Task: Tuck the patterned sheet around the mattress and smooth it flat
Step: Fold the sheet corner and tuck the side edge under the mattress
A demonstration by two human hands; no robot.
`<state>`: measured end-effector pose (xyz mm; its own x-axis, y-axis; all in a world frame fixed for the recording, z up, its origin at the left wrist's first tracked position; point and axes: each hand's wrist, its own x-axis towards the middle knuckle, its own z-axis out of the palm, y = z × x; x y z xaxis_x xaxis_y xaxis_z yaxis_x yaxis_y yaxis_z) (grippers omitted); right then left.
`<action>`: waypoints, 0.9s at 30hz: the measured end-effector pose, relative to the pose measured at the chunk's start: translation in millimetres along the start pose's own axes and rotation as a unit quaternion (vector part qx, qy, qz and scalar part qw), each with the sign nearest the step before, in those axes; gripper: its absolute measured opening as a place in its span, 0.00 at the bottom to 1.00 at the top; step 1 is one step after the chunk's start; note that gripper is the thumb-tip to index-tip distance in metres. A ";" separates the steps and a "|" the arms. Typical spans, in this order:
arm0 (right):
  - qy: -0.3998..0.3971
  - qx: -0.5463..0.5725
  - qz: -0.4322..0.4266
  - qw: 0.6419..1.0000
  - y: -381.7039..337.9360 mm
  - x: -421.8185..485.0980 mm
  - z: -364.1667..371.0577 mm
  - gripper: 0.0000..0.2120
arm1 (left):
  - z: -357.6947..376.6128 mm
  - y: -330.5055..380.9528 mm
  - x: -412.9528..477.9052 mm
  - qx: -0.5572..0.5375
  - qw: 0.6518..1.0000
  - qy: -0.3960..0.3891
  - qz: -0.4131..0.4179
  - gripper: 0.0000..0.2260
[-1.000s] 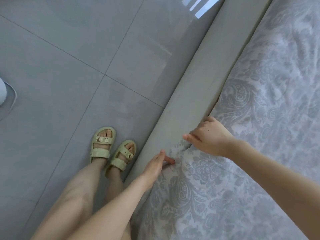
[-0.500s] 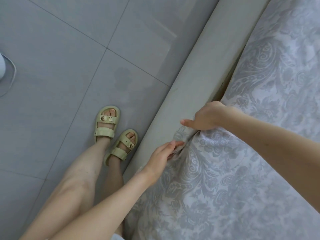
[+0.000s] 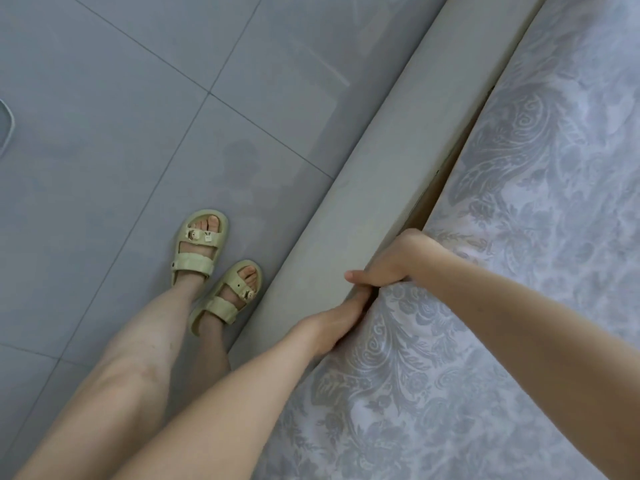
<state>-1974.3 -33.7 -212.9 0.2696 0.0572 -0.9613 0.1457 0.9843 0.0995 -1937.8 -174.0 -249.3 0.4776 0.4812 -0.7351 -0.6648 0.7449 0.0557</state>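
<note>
The patterned grey-and-white sheet (image 3: 485,306) covers the mattress on the right. A padded grey bed frame rail (image 3: 363,202) runs diagonally beside it. My right hand (image 3: 391,261) grips the mattress edge with the sheet, fingers curled under it and thumb pointing left over the rail. My left hand (image 3: 343,320) has its fingers pushed down into the gap between rail and mattress; the fingertips are hidden there. A dark open gap (image 3: 446,174) shows farther along between mattress and rail.
Glossy grey floor tiles (image 3: 138,133) lie to the left. My two feet in pale green sandals (image 3: 214,265) stand close beside the rail. A white rounded object (image 3: 5,126) sits at the left edge.
My left hand has slid from pinching the loose sheet edge down into the gap. The bunched fabric on the rail is gone. My right hand now grips the mattress edge and lifts it.
</note>
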 end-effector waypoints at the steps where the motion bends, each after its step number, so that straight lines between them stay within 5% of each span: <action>1: -0.009 0.009 0.008 1.000 -2.6 4.3 1.4 0.41 | -4.2 -3.2 -3.4 0.006 1.000 0.011 -0.012 0.35; 5: -0.011 0.079 -0.011 0.997 -4.2 4.7 -1.9 0.42 | -18.5 -10.0 -21.5 0.016 0.994 0.102 0.022 0.33; 7: 0.109 0.063 -0.020 0.992 -2.0 -9.3 -0.9 0.40 | -17.0 -10.4 -24.4 -0.055 0.989 0.111 0.086 0.30; 9: 0.277 -0.009 0.004 0.961 10.4 -28.0 1.3 0.36 | -7.6 -6.0 -23.7 -0.076 0.988 0.083 0.102 0.27; 12: 0.404 -0.132 0.087 0.901 56.9 -44.3 2.8 0.38 | 11.1 -2.9 -15.4 -0.032 0.996 0.050 0.067 0.24; 16: 0.502 -0.080 0.026 0.861 124.0 -32.6 15.5 0.38 | 15.5 -3.3 -1.7 0.021 0.997 0.070 0.038 0.29; 19: 0.618 -0.043 -0.020 0.785 114.9 1.9 20.8 0.30 | 9.1 -1.2 2.3 0.021 0.997 0.072 -0.001 0.31; 23: 0.675 0.004 -0.008 0.738 99.7 27.1 12.6 0.27 | 0.7 -8.5 -4.4 0.004 0.994 0.106 -0.018 0.34; 27: 0.667 0.003 -0.007 0.745 99.2 20.5 13.0 0.27 | -6.5 -12.1 -28.1 0.025 0.988 0.153 0.023 0.34</action>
<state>-1941.9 62.9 -219.4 -0.9176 0.1652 -0.3616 0.1446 0.9860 0.0836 -1946.9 -199.6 -233.6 0.2470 0.3583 -0.9003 -0.6485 0.7515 0.1212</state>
